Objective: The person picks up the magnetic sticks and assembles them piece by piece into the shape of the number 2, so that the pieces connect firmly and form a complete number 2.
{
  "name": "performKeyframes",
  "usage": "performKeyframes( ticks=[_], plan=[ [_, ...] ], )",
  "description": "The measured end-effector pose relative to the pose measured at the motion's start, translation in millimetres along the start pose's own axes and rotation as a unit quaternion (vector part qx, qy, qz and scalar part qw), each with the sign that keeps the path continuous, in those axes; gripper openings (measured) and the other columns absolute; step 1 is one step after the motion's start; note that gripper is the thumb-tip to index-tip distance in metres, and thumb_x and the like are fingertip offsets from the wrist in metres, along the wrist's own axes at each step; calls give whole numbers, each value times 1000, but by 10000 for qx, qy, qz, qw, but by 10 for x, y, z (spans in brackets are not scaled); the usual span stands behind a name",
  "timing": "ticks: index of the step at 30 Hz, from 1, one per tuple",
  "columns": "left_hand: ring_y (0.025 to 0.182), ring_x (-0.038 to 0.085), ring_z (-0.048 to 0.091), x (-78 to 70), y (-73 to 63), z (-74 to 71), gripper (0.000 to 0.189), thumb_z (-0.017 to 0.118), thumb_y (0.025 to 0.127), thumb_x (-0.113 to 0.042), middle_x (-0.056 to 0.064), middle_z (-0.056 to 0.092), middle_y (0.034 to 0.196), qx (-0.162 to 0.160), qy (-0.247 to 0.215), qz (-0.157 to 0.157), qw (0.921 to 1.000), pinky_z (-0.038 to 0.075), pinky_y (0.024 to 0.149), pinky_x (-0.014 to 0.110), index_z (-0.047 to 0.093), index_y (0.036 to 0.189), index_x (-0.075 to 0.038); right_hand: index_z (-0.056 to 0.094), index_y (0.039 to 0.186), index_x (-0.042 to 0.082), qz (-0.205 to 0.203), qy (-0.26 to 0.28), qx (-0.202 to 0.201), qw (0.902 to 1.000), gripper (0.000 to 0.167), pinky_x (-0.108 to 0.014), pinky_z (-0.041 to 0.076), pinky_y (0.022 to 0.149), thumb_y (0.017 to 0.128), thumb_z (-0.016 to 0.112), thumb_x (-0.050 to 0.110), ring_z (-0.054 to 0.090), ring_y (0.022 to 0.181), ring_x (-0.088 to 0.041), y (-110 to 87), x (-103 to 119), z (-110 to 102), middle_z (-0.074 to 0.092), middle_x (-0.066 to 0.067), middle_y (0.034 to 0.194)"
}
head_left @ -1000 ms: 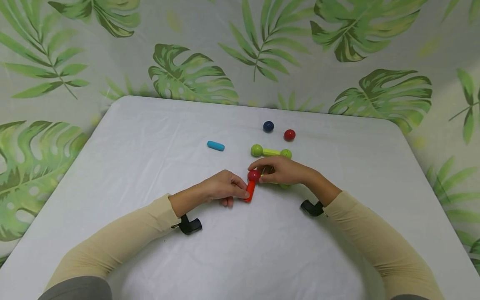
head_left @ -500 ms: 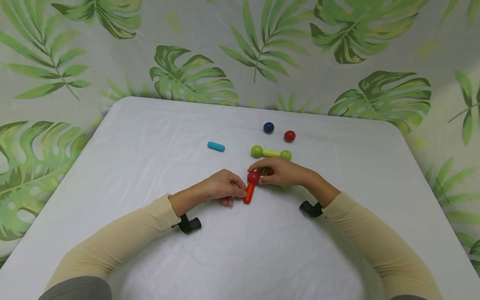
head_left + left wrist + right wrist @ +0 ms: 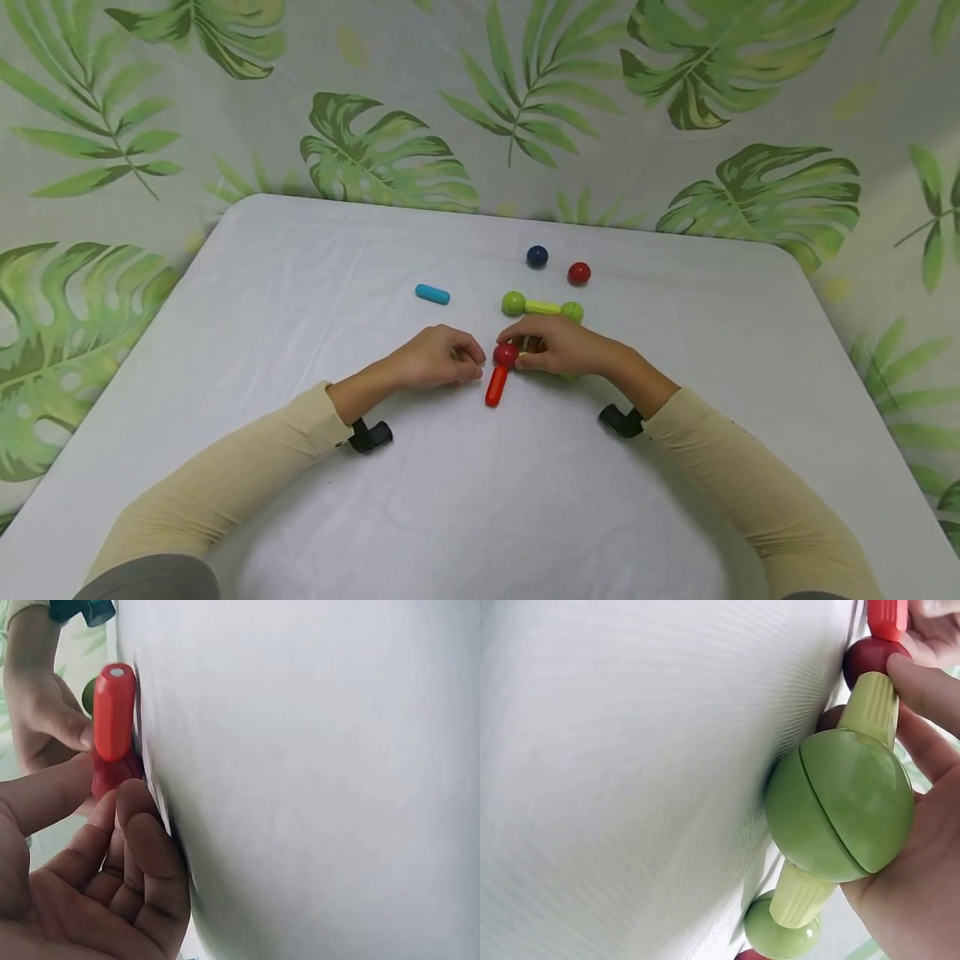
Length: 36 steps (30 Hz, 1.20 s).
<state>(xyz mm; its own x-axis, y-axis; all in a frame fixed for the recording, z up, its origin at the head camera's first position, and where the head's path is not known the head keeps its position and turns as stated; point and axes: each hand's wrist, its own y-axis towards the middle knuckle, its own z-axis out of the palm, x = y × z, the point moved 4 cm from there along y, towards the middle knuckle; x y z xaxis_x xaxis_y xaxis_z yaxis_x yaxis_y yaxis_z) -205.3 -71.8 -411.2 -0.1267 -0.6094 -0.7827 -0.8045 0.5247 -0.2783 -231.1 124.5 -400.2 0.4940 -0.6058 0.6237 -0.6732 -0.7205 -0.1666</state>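
Observation:
My right hand (image 3: 558, 343) pinches a dark red ball (image 3: 506, 355) at the middle of the table. A red rod (image 3: 496, 387) sticks out from that ball toward the front. In the right wrist view, a yellow-green rod (image 3: 870, 705) joins the ball to a large green ball (image 3: 840, 806), under the palm; the head view mostly hides this part behind the hand. Another yellow-green rod (image 3: 802, 895) leads from the green ball to a further green ball (image 3: 780, 930). My left hand (image 3: 435, 357) holds nothing; its thumb and fingers are slightly parted, just left of the red ball.
Behind the right hand lies a yellow-green rod (image 3: 542, 307) between two green balls. A loose blue ball (image 3: 537, 257) and red ball (image 3: 579, 273) are farther back. A light-blue rod (image 3: 432, 294) lies back left on the white-covered table (image 3: 315, 267).
My left hand has let go of the red rod and shifted slightly back and left. The red rod has swung a little leftward at its front end. My right hand stays on the ball.

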Motion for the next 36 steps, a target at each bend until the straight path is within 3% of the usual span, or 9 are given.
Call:
performKeyframes(
  ticks=[4, 8, 12, 18, 22, 28, 36],
  plan=[
    [69, 10, 62, 13, 64, -138, 20, 65, 94, -23, 2, 71, 90, -239, 284, 175, 9992, 50, 67, 23, 72, 108, -11, 67, 127, 16, -66, -106, 5, 9999, 36, -28, 53, 85, 91, 70, 12, 60, 92, -15, 4, 2, -5, 68, 0, 107],
    [69, 12, 62, -19, 168, -346, 20, 64, 94, -21, 4, 72, 96, -725, 689, 574, 9933, 49, 66, 23, 72, 108, -9, 67, 127, 16, -183, -173, 7, 9997, 35, -29, 53, 85, 92, 69, 12, 60, 92, -15, 5, -3, -7, 69, 0, 108],
    [78, 17, 62, -98, 332, -545, 25, 65, 94, -21, 7, 73, 105, -1151, 1342, 934, 9798, 50, 72, 28, 71, 114, -7, 67, 126, 15, -285, -243, -26, 9993, 35, -29, 53, 84, 92, 69, 12, 59, 91, -14, -8, 8, -21, 69, -1, 106],
    [112, 27, 63, -278, 721, -738, 35, 64, 96, -25, 10, 67, 126, -1543, 2316, 1324, 9513, 51, 98, 40, 66, 126, -6, 68, 124, 15, -272, -227, -8, 9994, 34, -28, 53, 82, 91, 70, 10, 59, 89, -13, -42, 21, -41, 69, 0, 106],
    [128, 29, 54, -370, 964, -779, 37, 63, 97, -27, 7, 61, 136, -1663, 2482, 1438, 9435, 43, 110, 43, 64, 130, -10, 67, 125, 14, -363, -200, 82, 9991, 34, -27, 53, 83, 92, 69, 10, 59, 89, -13, -43, 17, -25, 70, -1, 108],
    [137, 28, 45, -456, 1276, -730, 42, 63, 96, -28, 7, 53, 146, -1586, 2647, 1521, 9390, 39, 113, 47, 60, 135, -14, 67, 125, 14, -385, -204, 59, 9990, 34, -28, 52, 81, 92, 69, 11, 57, 88, -12, -48, 9, -26, 69, 0, 105],
    [139, 27, 43, -308, 1505, -655, 50, 65, 94, -25, 4, 48, 151, -1376, 2650, 1081, 9482, 38, 114, 47, 54, 142, -18, 67, 125, 17, -290, -187, 130, 9993, 34, -26, 51, 81, 91, 70, 12, 57, 89, -13, -61, 10, 8, 68, 2, 104]
  ],
)
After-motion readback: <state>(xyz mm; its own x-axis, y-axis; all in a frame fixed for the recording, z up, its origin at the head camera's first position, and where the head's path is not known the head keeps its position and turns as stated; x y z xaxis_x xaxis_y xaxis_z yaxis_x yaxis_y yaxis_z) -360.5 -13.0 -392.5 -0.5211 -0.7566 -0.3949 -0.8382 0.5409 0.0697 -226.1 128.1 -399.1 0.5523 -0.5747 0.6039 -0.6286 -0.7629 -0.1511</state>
